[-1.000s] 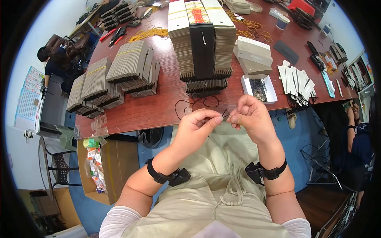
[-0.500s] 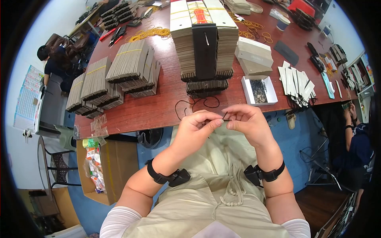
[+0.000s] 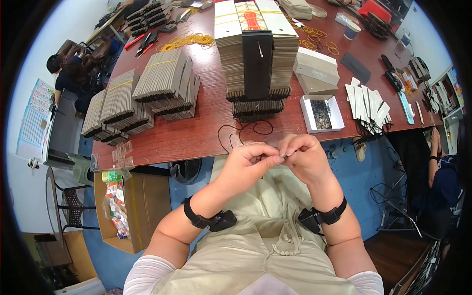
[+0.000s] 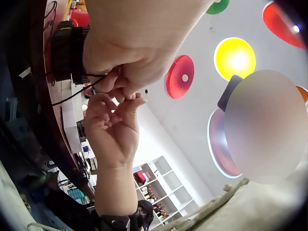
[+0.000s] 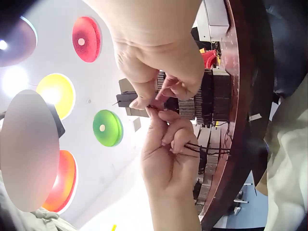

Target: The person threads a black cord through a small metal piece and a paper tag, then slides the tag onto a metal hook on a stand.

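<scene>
Left grip (image 3: 250, 166) has the black cord (image 4: 71, 98) pinched between thumb and forefinger, closed right down, and here's the right grip (image 3: 309, 160) meeting it tip to tip, thumb and finger narrowed on the same small bit of cord. Both work in open air over the lap, just this side of the front edge of the tabletop (image 3: 196, 140), with nothing between them and the pale apron (image 3: 246, 246).

The cord's worked bit lies hidden in the head view, but the right wrist view catches a dark speck between the fingertips; which way that bit points, I cannot tell. That same view has strands leaving the left grip's curled fingers towards the tabletop, and the left wrist view shows a strand slanting that way too. The slack lies in loose loops near the edge, with no single long axis.

Just beyond the loops, the tall card stack (image 3: 230, 59) stands upright, its black strip (image 3: 256, 66) running down the near face. To its right sits the white tray (image 3: 337, 114), close to the edge, and then the fanned pale strips (image 3: 363, 102). Over on the left, banded bundles (image 3: 157, 78) leave a bare lane of tabletop before the stack. Further back, yellow bands (image 3: 189, 41) lie left of the stack, a paper cup (image 3: 351, 31) to the right.
</scene>
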### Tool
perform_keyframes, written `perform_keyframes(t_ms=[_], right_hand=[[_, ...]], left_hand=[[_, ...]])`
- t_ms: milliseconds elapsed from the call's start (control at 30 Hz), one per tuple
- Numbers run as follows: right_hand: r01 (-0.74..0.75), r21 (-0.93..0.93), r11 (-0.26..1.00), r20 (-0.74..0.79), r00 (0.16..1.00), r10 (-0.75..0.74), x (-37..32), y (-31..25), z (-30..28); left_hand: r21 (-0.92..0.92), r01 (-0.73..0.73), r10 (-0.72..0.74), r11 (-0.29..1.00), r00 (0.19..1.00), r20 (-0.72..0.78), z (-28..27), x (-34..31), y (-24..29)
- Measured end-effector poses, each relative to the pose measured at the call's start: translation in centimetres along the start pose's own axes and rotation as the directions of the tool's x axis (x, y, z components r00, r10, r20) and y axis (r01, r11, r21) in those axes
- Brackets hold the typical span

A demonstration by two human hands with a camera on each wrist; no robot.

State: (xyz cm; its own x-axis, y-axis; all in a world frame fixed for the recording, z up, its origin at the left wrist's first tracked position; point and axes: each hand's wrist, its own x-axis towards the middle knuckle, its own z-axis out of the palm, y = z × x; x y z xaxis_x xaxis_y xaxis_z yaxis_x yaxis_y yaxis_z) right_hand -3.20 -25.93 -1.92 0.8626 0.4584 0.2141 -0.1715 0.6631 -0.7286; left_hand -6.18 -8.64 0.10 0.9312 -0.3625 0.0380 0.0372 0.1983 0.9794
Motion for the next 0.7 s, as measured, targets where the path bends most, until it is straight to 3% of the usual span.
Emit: perform_keyframes(t_ms=[67,100,167,200,267,367,433,533,633,700], right_hand=[[-0.166,0.191,0.968,0.027,0.986,0.164,-0.3,-0.5,-0.5],[-0.236,0.121,0.964,-0.032,0.97,0.242,-0.3,-1.1,-0.6],[-0.384,-0.001,0.923,-0.166,0.911,0.378,-0.4,-2.3,-0.3],[-0.398,-0.115,0.91,-0.215,0.905,0.368,-0.4,-2.5,0.0],[-0.428,-0.334,0.84,-0.307,0.892,0.332,-0.5,-2.5,0.6],[-0.432,-0.503,0.748,-0.323,0.897,0.301,-0.2,-2.1,2.3],[-0.413,-0.532,0.739,-0.34,0.904,0.261,-0.3,-1.6,2.9],[-0.36,-0.533,0.766,-0.361,0.915,0.178,-0.4,-1.4,2.7],[-0.292,-0.475,0.83,-0.38,0.919,0.106,-0.5,-1.4,2.3],[-0.258,-0.453,0.853,-0.379,0.922,0.077,-0.5,-1.4,2.1]], left_hand=[[0.185,0.014,-0.017,0.983,1.0,0.015,-0.4,-0.1,1.0],[0.276,0.021,-0.028,0.961,0.999,0.021,-0.8,-0.1,1.6],[0.568,-0.151,0.104,0.809,0.988,0.114,-2.4,0.1,2.7],[0.684,-0.234,0.154,0.691,0.972,0.176,-2.9,0.2,3.1],[0.72,-0.305,0.2,0.624,0.952,0.229,-2.9,0.4,3.4],[0.748,-0.42,0.313,0.514,0.904,0.292,-2.1,1.1,3.1],[0.749,-0.506,0.414,0.428,0.847,0.335,-1.4,1.6,2.4],[0.775,-0.517,0.547,0.364,0.792,0.271,-1.2,2.3,1.7],[0.646,-0.287,0.531,0.707,0.819,-0.218,-0.2,1.7,1.0],[0.561,-0.241,0.379,0.792,0.914,-0.144,-0.6,1.2,0.5]])
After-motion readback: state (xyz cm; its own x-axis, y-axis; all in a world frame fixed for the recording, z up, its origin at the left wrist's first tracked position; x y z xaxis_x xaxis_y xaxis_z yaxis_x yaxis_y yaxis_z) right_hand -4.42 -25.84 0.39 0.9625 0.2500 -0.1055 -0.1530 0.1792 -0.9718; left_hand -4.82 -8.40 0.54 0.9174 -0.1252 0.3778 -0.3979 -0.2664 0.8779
